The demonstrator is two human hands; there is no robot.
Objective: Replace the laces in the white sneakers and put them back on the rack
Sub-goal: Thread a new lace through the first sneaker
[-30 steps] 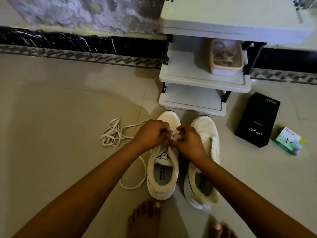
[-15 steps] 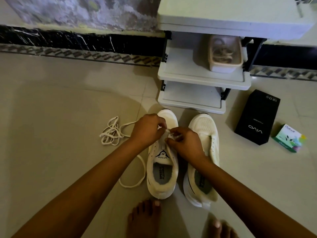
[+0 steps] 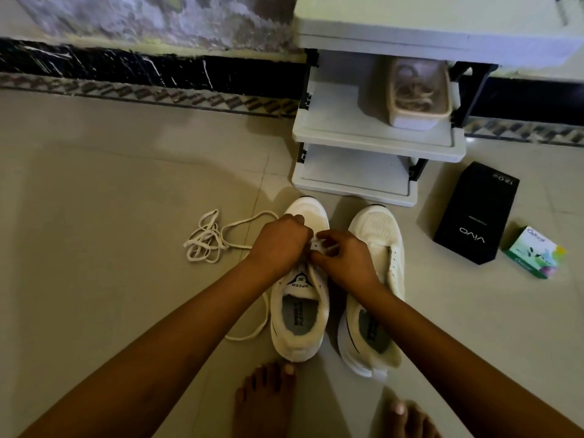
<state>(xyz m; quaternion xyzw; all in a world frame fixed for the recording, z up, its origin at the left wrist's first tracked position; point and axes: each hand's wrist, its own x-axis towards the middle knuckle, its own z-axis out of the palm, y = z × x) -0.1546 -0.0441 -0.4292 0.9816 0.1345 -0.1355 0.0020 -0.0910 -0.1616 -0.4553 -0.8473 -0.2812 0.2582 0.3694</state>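
the left sneaker (image 3: 298, 314), a white low fabric shoe with a black triangular logo on its tongue, stands on the floor straight ahead of me, toe towards the rack, heel just beyond my toes. both my hands meet over its eyelet rows. my left hand (image 3: 278, 245) is curled tight there, knuckles up, closed round the flat white lace (image 3: 207, 240). the lace comes out from under that hand and runs off to the left into a loose tangle on the tiles, and another loop of it curves out beside the shoe's left flank. my right hand (image 3: 346, 262) touches the left one, thumb and fingers pinching a white eyelet edge of the same shoe, with a small dark hole showing in the pinched bit. the right sneaker (image 3: 377, 229), a matching white shoe, stands just beside it and parallel, partly under my right wrist. my bare feet (image 3: 265, 403) are at the bottom edge. just beyond both toes is the white plastic shoe rack (image 3: 341, 121) with dark posts, against the wall. on its middle shelf sits a pale oblong basket (image 3: 414, 120) holding tangled pale cords. right of the rack, on the pale floor tiles (image 3: 110, 216), lies a tall black box (image 3: 477, 213) with white lettering, and near it a small green and white carton (image 3: 534, 252).
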